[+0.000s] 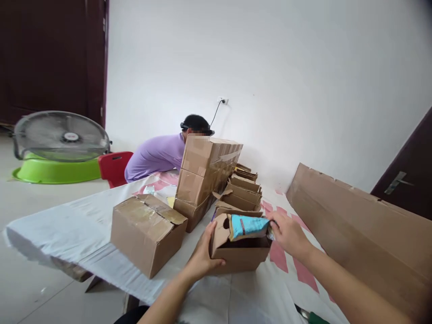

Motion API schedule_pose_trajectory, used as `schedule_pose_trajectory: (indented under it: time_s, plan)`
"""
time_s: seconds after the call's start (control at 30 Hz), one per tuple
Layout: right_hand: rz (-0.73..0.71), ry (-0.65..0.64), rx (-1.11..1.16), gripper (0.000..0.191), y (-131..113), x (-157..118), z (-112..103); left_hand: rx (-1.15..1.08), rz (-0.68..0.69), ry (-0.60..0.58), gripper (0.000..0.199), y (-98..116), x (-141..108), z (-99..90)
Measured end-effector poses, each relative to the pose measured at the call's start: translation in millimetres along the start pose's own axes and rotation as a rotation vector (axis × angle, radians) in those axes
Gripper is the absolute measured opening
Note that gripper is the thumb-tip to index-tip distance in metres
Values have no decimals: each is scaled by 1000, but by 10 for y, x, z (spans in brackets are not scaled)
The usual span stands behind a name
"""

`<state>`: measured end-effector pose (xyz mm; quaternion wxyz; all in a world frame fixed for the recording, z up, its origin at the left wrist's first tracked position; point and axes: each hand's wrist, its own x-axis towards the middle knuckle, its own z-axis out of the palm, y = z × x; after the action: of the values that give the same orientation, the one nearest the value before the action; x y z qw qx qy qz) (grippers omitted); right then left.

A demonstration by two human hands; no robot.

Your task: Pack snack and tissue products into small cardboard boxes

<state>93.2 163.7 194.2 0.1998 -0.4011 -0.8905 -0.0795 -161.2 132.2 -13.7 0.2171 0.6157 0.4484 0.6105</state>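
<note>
An open cardboard box (236, 261) stands on the cloth-covered table in front of me. My left hand (204, 256) grips its left end, thumb on the near side and fingers at the upper edge. A blue and gold packet (249, 226) lies across the top of the opening, tilted. My right hand (286, 231) pinches the packet's right end at the box's right side. The inside of the box is dark and mostly hidden under the packet. More open boxes (245, 193) stand in a row behind it.
A closed box (145, 231) sits at left, beside a tall stack of taped boxes (199, 180). A person in purple (155, 155) leans behind the stack. A long cardboard sheet (357, 225) stands at right. A green-handled tool (313, 317) lies at the near edge.
</note>
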Motion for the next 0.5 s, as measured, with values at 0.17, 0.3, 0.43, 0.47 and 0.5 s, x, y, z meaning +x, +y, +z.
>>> schedule_pose_trajectory:
  time_s: [0.17, 0.3, 0.43, 0.47, 0.5]
  plan:
    - [117, 349, 68, 19, 243, -164, -232, 24, -2, 157, 86, 322, -37, -36]
    - [170, 449, 44, 17, 340, -126, -337, -42, 172, 248, 59, 1180, 202, -4]
    - [175, 533, 81, 22, 326, 136, -349, -278, -235, -57, 55, 1804, 922, 270]
    - [169, 551, 101, 23, 311, 203, -343, -302, -258, -111, 56, 1877, 1115, 362]
    - [162, 567, 126, 23, 298, 255, -337, -329, -269, -144, 60, 1929, 1288, 453]
